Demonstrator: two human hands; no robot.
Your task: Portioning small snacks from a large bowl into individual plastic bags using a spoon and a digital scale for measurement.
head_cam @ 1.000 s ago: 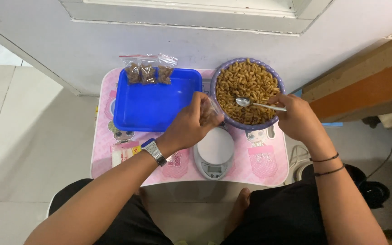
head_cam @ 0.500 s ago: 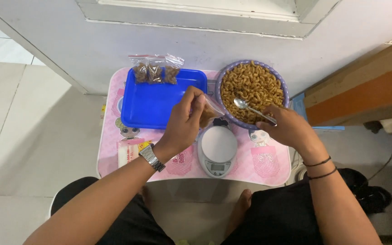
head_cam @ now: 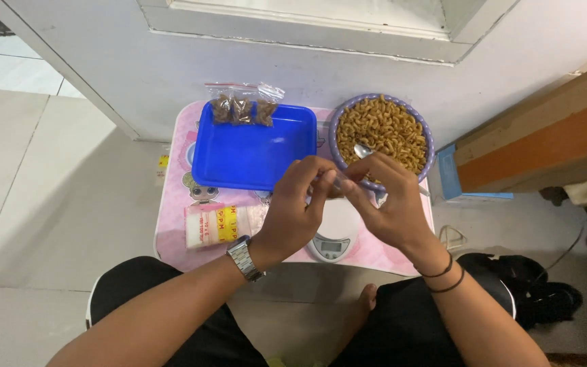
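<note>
Since half a second ago, right hand (head_cam: 392, 211) got pulled in to left hand (head_cam: 293, 204); spoon (head_cam: 363, 151) clamped in right fingers, bowl (head_cam: 382, 132) just behind; left fingers pinched on something unclear.

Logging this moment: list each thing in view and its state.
Bowl: full of brown snack pieces.
Blue tray: three filled small bags at its far edge.
Spoon: held in right hand.
Left hand: fingers pinched, meeting the right.
Scale: mostly hidden by hands.

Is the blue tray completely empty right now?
No: the blue tray has a few small clear bags of brown snacks lying along its far edge, while the rest of its floor is bare.
</note>
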